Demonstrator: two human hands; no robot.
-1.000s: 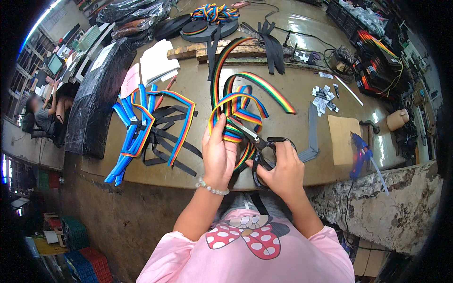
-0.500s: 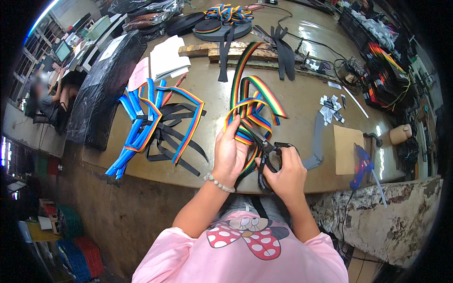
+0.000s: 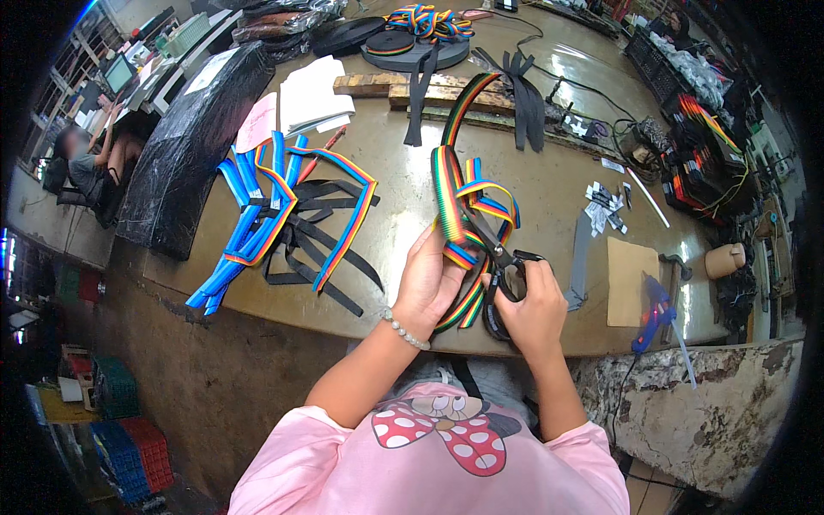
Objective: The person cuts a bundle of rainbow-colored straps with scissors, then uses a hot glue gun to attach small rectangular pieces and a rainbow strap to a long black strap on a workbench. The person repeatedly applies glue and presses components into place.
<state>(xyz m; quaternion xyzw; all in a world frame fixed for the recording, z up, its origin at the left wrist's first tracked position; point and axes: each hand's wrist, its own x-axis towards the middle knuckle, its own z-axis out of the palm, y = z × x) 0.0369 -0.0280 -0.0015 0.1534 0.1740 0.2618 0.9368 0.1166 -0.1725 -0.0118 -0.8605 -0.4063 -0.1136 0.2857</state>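
My left hand (image 3: 425, 276) is closed round striped ribbon straps near the table's front edge. A red, yellow and green ribbon (image 3: 447, 199) rises from it in a loop, its tail curving toward the back. Blue, yellow and red ribbon (image 3: 489, 206) bunches just beside it. My right hand (image 3: 534, 307) grips black-handled scissors (image 3: 502, 257) by the loops. Their blades point up and left among the ribbons; whether they touch the ribbon I cannot tell. To the left lies a bundle of blue straps (image 3: 245, 236) with striped ribbon and black straps (image 3: 335, 262).
White papers (image 3: 313, 94) lie behind the blue bundle. Black straps (image 3: 524, 99) hang over a wooden bar (image 3: 369, 84), with webbing rolls (image 3: 416, 56) behind. At right are small labels (image 3: 603, 208), cardboard (image 3: 633, 281) and a blue glue gun (image 3: 657, 313). A person (image 3: 86, 163) sits far left.
The red, yellow and green ribbon has swung from leaning right to standing nearer my left hand. Both hands and the scissors have shifted slightly right in view.
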